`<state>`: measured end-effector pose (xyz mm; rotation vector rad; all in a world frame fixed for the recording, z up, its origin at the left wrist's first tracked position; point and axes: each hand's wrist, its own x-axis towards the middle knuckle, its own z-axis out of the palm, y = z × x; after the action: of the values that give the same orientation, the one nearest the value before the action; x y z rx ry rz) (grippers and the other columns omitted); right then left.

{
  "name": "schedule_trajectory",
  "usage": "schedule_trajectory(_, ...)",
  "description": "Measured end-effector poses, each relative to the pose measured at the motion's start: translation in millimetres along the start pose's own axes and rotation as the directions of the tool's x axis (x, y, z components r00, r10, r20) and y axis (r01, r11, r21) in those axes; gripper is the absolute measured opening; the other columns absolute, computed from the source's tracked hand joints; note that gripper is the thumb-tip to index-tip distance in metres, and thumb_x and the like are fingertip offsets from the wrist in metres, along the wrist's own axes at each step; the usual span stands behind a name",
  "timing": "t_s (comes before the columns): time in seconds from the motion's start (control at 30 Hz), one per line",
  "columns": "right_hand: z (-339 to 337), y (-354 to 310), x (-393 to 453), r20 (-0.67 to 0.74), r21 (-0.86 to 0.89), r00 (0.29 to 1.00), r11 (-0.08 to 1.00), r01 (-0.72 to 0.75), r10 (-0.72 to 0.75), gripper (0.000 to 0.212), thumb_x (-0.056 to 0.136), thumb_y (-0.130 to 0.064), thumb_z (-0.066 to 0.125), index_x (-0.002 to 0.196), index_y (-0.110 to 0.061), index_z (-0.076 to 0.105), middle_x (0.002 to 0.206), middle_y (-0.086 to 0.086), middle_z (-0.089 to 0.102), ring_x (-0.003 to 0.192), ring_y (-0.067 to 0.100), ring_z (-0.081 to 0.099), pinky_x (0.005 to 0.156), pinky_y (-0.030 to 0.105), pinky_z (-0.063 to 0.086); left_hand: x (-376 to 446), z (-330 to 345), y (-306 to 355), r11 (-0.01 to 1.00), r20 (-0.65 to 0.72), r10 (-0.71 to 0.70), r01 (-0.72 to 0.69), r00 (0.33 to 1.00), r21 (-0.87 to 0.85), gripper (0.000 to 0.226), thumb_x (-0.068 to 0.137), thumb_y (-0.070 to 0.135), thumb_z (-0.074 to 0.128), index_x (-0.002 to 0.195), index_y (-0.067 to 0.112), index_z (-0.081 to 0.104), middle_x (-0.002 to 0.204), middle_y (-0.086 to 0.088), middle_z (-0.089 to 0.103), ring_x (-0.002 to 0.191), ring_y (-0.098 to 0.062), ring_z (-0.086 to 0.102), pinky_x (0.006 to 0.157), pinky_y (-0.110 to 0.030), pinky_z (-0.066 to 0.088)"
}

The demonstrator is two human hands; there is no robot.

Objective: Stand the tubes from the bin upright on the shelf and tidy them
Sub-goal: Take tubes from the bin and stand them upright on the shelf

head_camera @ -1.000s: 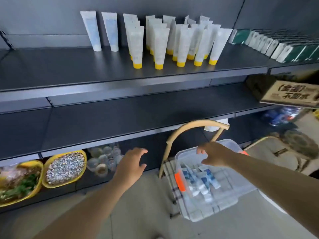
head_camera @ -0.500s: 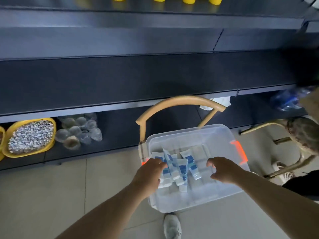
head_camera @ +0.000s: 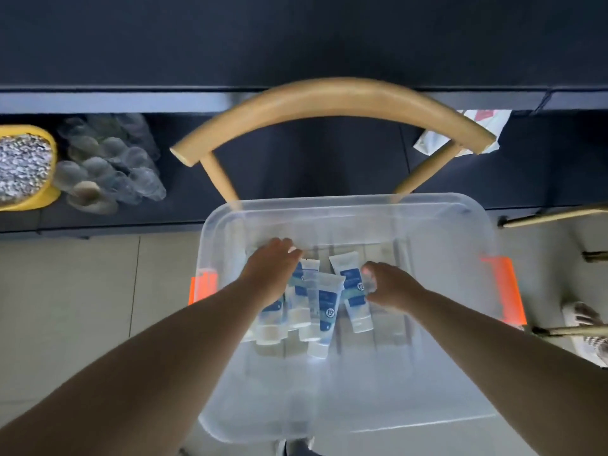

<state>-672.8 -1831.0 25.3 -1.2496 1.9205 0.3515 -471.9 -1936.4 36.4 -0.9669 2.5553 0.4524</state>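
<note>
Dark shelving behind; blue-and-white tubes (head_camera: pixel 324 311) lie in the clear bin (head_camera: pixel 444 232), both hands' grips unclear.

**One head-worn view, tipped steeply down**

Only a single view is given, so no part of the scene is shared between two cameras. The scene is seen from the person's head, looking forward and sharply downward. A clear bin (head_camera: pixel 345 406) is framed near the centre, seen almost from above and close by, with both forearms entering from the lower corners. The curved chair back (head_camera: pixel 329 100) is seen just beyond the bin, bowed by the wide-angle lens. The dark shelf front (head_camera: pixel 131 100) is crossed by the upper part of the frame, and the pale floor tiles (head_camera: pixel 82 291) are shown at lower left. Slight blur is present throughout.
</note>
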Motion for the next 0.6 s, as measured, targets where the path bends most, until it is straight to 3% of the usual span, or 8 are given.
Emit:
schedule_trajectory(0.27, -5.3, -5.7, 50.8, -0.055, -0.034, 0.996, 0.997, 0.075, -0.077, 0.06, 0.084, -0.015, 0.063, 0.137, -0.02, 0.038, 0.133, 0.005, 0.046, 0.115, 0.026, 0.053, 0.088, 0.033, 0.046, 20.7, 13.1, -8.9, 0.989, 0.039, 0.075, -0.079, 0.996, 0.126, 0.048, 0.087, 0.005, 0.06, 0.132, 0.017, 0.048, 0.136, -0.004, 0.046, 0.127, -0.022, 0.041, 0.105, -0.034, 0.039)
schedule_trajectory(0.4, -5.5, -6.7, 61.6, -0.076, -0.075, 0.992, 0.993, 0.093, -0.099, 0.062, 0.082, -0.016, 0.065, 0.138, -0.021, 0.038, 0.132, 0.004, 0.047, 0.12, 0.023, 0.048, 0.094, 0.033, 0.045, 29.5, 13.0, -12.8, 0.95, 0.14, 0.162, -0.193, 0.977, 0.244, 0.049, 0.091, 0.006, 0.051, 0.138, 0.016, 0.04, 0.135, -0.004, 0.046, 0.128, -0.024, 0.039, 0.106, -0.036, 0.035)
schedule_trajectory(0.6, 1.5, -7.1, 61.4, -0.054, -0.115, 0.991, 0.986, 0.118, -0.125, 0.07, 0.076, -0.025, 0.074, 0.136, -0.018, 0.039, 0.128, 0.007, 0.043, 0.12, 0.024, 0.045, 0.092, 0.035, 0.047, 36.5, 16.0, -10.3, 0.884, 0.225, 0.234, -0.304, 0.946, 0.356, 0.039, 0.094, 0.009, 0.047, 0.132, 0.016, 0.048, 0.132, -0.004, 0.049, 0.126, -0.025, 0.041, 0.101, -0.038, 0.036)
